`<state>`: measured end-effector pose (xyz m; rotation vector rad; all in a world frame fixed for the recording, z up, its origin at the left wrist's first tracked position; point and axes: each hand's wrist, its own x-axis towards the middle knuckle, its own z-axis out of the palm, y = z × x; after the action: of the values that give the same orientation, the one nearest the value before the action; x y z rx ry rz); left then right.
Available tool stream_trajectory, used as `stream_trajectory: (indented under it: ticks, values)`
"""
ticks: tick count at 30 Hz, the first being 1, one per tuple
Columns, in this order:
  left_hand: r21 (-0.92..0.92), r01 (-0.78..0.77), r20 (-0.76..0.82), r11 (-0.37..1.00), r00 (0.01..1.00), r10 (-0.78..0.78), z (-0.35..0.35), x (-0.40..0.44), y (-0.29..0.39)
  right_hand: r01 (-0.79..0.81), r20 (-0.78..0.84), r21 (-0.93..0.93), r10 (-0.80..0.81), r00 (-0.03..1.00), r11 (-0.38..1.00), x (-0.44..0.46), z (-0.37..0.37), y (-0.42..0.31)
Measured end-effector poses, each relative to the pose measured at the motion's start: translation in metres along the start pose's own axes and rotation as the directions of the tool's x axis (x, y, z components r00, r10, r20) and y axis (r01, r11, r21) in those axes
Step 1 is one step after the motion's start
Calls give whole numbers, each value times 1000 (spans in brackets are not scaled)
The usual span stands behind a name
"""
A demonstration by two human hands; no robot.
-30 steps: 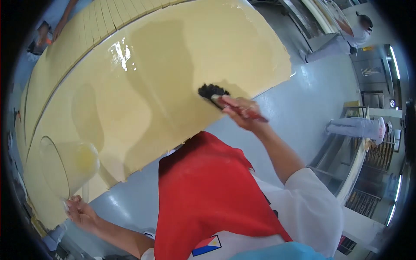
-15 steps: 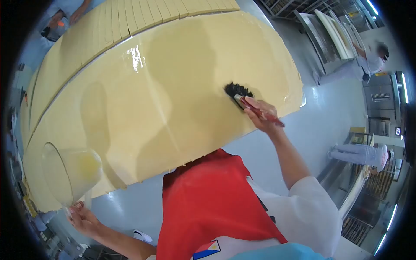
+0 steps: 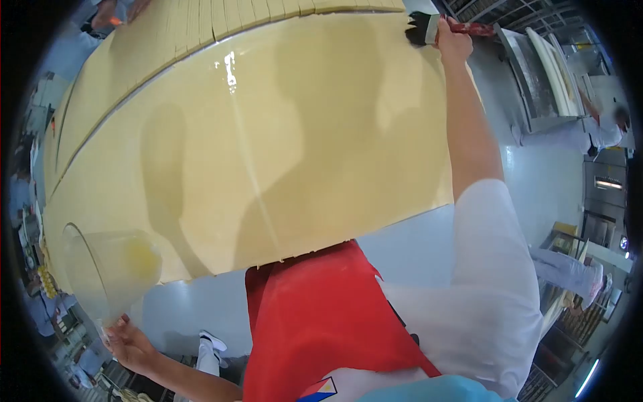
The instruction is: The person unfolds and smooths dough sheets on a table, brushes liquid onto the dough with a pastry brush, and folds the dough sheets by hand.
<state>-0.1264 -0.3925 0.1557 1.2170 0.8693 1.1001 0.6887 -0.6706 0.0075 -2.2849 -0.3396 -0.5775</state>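
A wide sheet of pale yellow dough (image 3: 308, 181) covers the table in front of me, glossy in places. My right hand (image 3: 455, 47) is closed around the red handle of a brush (image 3: 423, 29) with black bristles. That arm reaches out to the far right corner, and the bristles are at the sheet's far edge; I cannot tell whether they touch it. At the lower left, my left hand (image 3: 129, 342) grips a translucent plastic pitcher (image 3: 110, 275) by its handle area. A little yellow liquid (image 3: 140, 260) shows in the pitcher, which is tilted over the near left part of the sheet.
Beyond a narrow gap lies dough cut into strips (image 3: 261, 12). Another person's hands (image 3: 107, 15) are at the far left. Racks with trays (image 3: 536, 80) stand on the right, with one person beside them and another (image 3: 569, 271) lower down. A shoe (image 3: 213, 340) shows below the table.
My right hand has carried the brush from the right middle of the sheet to its far right corner, straightening the arm. The pitcher stays nearly in place in my left hand. The view has shifted slightly.
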Motion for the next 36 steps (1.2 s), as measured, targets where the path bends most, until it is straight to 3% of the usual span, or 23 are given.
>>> stream_trajectory:
  ticks: [2,3,6,7,9,10,11,14,15,17,20,21,22,25,26,27,29,31,32,33,34,35,36]
  values:
    - [-11,-18,76,1000,997,19,-8,3,-1,-61,-40,-47,59,997,997,-8,-1,7]
    - [-8,-6,72,1000,997,7,-10,3,-2,-205,-14,-30,205,979,978,-24,-23,1]
    - [-21,20,63,1000,998,-19,-24,14,-13,-316,57,413,322,945,854,-56,-62,69]
    - [-41,10,93,999,996,-6,-34,20,-20,-362,130,237,340,931,901,-79,-96,80]
    - [-76,7,120,997,993,2,-50,25,-30,-335,-66,136,346,936,932,-143,-159,56]
    - [-84,20,105,996,994,-11,-56,26,-32,-402,-62,277,434,899,873,-167,-184,97]
    - [-92,27,90,995,996,-19,-61,29,-36,-412,-136,207,444,886,887,-195,-209,96]
    - [-131,-24,41,991,999,30,-90,28,-48,-570,-333,-322,473,816,756,-261,-251,74]
    - [-136,-48,19,990,998,51,-105,27,-49,-555,-320,-304,465,825,775,-272,-248,60]
    - [-135,-90,-59,987,995,82,-146,27,-47,-545,-310,155,564,765,824,-285,-220,17]
    - [-167,-98,-114,981,990,80,-182,27,-26,-553,-246,147,572,783,820,-248,-160,22]
    - [-165,-120,-135,979,986,98,-203,25,-21,-552,-160,312,615,772,773,-232,-135,6]
    - [-151,-138,-136,979,984,117,-224,27,-20,-569,-144,253,612,778,783,-213,-109,-16]
    - [-95,-185,-189,978,968,165,-257,25,-10,-533,-36,395,593,805,748,-169,-17,-60]
    - [-60,-199,-209,978,961,183,-266,29,-4,-542,155,460,537,829,703,-162,2,-89]
    - [-41,-206,-215,978,958,192,-260,30,4,-503,137,562,526,839,656,-168,20,-138]
    - [-35,-137,-328,990,937,118,-241,32,19,-541,296,517,455,840,663,-154,72,-158]
    - [-29,-116,-353,993,931,99,-269,27,25,-472,277,552,383,881,687,-185,124,-222]
    - [-39,-98,-371,994,925,77,-271,24,24,-439,362,408,300,883,801,-201,129,-263]
    - [-31,-93,-373,995,925,74,-275,21,22,-307,342,271,206,917,912,-194,193,-239]
    - [-41,-116,-340,992,935,95,-283,19,21,-423,455,393,228,861,816,-241,179,-321]
    - [-52,-136,-300,989,947,114,-288,23,23,-259,448,204,145,882,944,-277,169,-385]
    - [-46,-126,-289,991,951,107,-289,30,27,-308,545,350,76,835,885,-301,231,-386]
